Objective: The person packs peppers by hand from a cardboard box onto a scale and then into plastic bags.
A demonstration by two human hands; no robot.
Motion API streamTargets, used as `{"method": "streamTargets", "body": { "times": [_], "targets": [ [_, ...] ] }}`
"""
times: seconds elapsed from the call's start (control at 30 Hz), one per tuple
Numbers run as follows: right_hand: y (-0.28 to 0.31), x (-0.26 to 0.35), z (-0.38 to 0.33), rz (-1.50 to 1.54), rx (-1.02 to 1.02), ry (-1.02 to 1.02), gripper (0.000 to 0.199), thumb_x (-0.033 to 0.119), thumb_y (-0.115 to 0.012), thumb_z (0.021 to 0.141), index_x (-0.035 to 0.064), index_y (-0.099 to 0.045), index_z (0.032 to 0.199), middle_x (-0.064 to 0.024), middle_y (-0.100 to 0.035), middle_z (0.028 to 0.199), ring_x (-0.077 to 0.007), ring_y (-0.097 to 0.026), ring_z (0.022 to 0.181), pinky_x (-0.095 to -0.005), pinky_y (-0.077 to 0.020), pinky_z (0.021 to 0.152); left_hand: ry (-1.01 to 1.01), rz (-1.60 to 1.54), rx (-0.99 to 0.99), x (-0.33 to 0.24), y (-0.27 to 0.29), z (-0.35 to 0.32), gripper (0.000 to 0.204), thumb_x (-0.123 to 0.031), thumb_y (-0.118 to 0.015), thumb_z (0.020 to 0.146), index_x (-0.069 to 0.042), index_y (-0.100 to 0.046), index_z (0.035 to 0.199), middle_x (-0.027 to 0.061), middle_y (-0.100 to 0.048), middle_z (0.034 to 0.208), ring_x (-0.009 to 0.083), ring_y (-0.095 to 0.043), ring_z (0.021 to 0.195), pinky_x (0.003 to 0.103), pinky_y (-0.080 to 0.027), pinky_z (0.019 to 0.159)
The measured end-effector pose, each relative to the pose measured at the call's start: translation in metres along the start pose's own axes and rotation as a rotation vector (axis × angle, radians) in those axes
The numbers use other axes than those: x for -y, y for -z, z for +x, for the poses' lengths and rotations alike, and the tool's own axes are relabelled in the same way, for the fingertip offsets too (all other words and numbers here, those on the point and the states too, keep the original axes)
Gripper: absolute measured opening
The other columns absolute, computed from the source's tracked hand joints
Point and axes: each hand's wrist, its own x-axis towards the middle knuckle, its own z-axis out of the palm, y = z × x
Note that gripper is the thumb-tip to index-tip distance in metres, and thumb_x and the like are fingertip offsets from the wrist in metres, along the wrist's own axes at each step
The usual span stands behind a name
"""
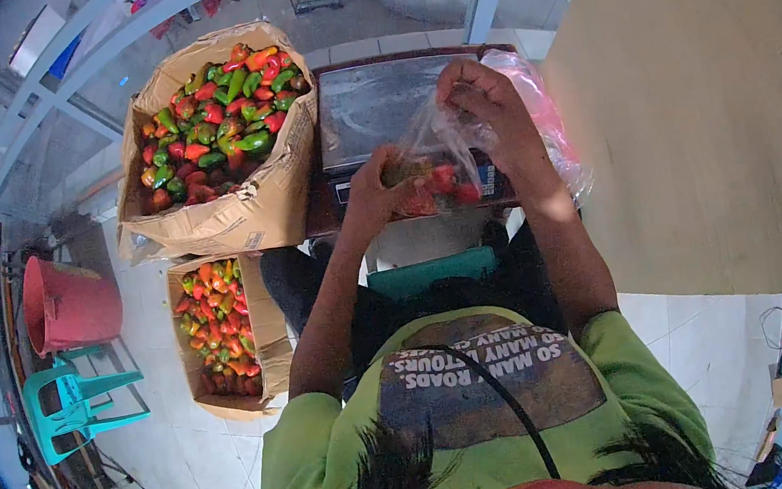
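Observation:
A clear plastic bag point(453, 149) with several red and green peppers point(445, 180) in it hangs between my hands, above the near edge of a weighing scale point(370, 106). My left hand point(381, 188) is curled around the lower, filled part of the bag from its left side. Higher up and to the right, the fingers of my right hand point(483, 101) are pinched on the bag's gathered top. The bag stretches taut between the two hands. It hides part of the scale's front panel.
Left of the scale stands a large cardboard box point(276, 186) full of peppers, with a smaller pepper box point(267, 329) on the floor below. Pinkish plastic bags point(537, 106) lie right of the scale beside a big pale board point(706, 116). Further left are a red bin point(71, 302) and a turquoise chair point(79, 392).

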Motion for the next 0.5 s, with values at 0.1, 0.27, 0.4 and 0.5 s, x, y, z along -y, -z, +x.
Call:
{"method": "streamTargets", "body": {
  "times": [0.1, 0.27, 0.4, 0.5],
  "targets": [
    [0.002, 0.005, -0.001, 0.059, -0.051, 0.014, 0.006, 0.012, -0.048, 0.078, 0.0067, -0.048, 0.074, 0.0025, -0.044, 0.071, -0.0059, -0.04, 0.066, -0.0184, -0.0316, 0.059, -0.08, -0.045, 0.097, -0.006, 0.002, -0.001, 0.036, -0.024, -0.062, 0.075, -0.003, -0.054, 0.103, 0.008, -0.059, 0.095, 0.0194, -0.054, 0.091, 0.031, -0.04, 0.084],
    [-0.001, 0.011, -0.004, 0.1, 0.013, 0.03, 0.007, 0.012, -0.048, 0.078, 0.0066, -0.05, 0.074, 0.0026, -0.046, 0.071, -0.006, -0.042, 0.066, -0.0185, -0.0334, 0.059, -0.254, -0.071, 0.095, 0.01, 0.0, 0.008, 0.021, -0.017, -0.058, 0.077, -0.005, -0.059, 0.094, 0.008, -0.056, 0.093, 0.0183, -0.05, 0.087, 0.028, -0.04, 0.076],
    [0.003, 0.013, -0.009, 0.08, 0.071, -0.012, 0.014, 0.02, -0.051, 0.079, 0.0055, -0.05, 0.078, 0.0026, -0.045, 0.073, -0.0052, -0.041, 0.066, -0.0176, -0.0298, 0.059, -0.414, 0.182, -0.038, 0.0, 0.007, 0.013, 0.027, -0.02, -0.062, 0.073, -0.009, -0.06, 0.097, 0.0096, -0.055, 0.096, 0.0242, -0.048, 0.094, 0.034, -0.036, 0.083],
    [0.007, 0.02, -0.007, 0.002, 0.099, -0.047, 0.013, 0.018, -0.052, 0.079, 0.0058, -0.051, 0.08, 0.0024, -0.046, 0.075, -0.0056, -0.042, 0.069, -0.0174, -0.0308, 0.06, -0.461, 0.318, 0.01, -0.033, 0.015, 0.014, 0.037, -0.024, -0.064, 0.069, -0.009, -0.057, 0.103, 0.0115, -0.054, 0.101, 0.03, -0.046, 0.097, 0.038, -0.031, 0.088]
  ]
}}
